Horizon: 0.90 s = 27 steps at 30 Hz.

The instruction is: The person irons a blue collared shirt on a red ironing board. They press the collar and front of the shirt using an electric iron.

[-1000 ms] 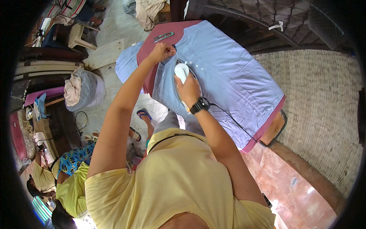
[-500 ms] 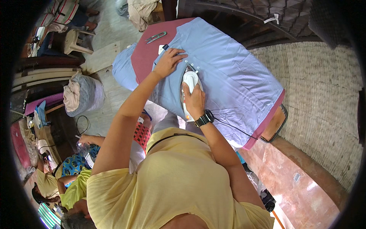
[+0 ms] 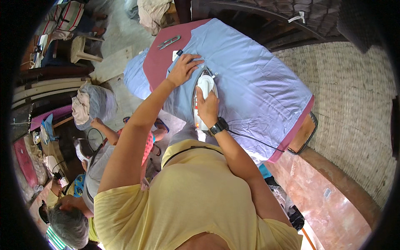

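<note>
A light blue garment with small white buttons [image 3: 250, 71] is spread over a maroon-covered ironing board [image 3: 155, 66]. My right hand [image 3: 208, 109] is wrapped round the handle of a white steam iron [image 3: 206, 83], whose tip points away from me beside the buttons. The iron rests on the cloth. Left of its tip, my left hand [image 3: 184, 70] lies on the garment with fingers stretched out, holding nothing. A small dark tab [image 3: 179, 52] shows just beyond that hand. Green-handled thread snips [image 3: 169, 42] lie on the bare far-left part of the board.
The iron's black cord [image 3: 258, 141] runs right across the garment to the board's edge. People are close on my left, one grey-haired [image 3: 68, 221]. A plastic-wrapped bundle [image 3: 102, 102] and a beige plastic chair [image 3: 77, 50] stand left; a woven-textured surface [image 3: 333, 91] lies right.
The iron and my right hand have shifted slightly left. My left hand stays nearly in place. On my left, a grey-haired person has come further into view.
</note>
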Each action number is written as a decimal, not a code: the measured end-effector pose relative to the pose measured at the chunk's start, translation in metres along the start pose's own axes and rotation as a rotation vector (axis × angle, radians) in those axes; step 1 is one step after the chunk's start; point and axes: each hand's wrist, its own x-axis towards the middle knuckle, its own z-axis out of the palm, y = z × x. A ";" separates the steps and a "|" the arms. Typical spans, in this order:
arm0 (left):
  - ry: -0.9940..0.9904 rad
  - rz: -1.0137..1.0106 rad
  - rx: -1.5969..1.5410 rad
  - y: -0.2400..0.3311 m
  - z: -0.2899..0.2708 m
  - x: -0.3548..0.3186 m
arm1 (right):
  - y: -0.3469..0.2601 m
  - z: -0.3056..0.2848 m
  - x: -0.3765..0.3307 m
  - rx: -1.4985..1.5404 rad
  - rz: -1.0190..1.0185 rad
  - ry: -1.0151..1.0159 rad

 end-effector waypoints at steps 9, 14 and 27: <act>0.010 0.007 -0.008 0.005 -0.003 0.002 | -0.009 -0.032 -0.021 -0.061 -0.031 0.129; 0.003 -0.033 -0.027 0.004 -0.001 0.002 | -0.013 -0.031 -0.022 -0.127 0.030 0.103; 0.021 0.002 -0.022 0.006 0.000 0.004 | -0.005 -0.016 -0.012 -0.022 0.038 0.155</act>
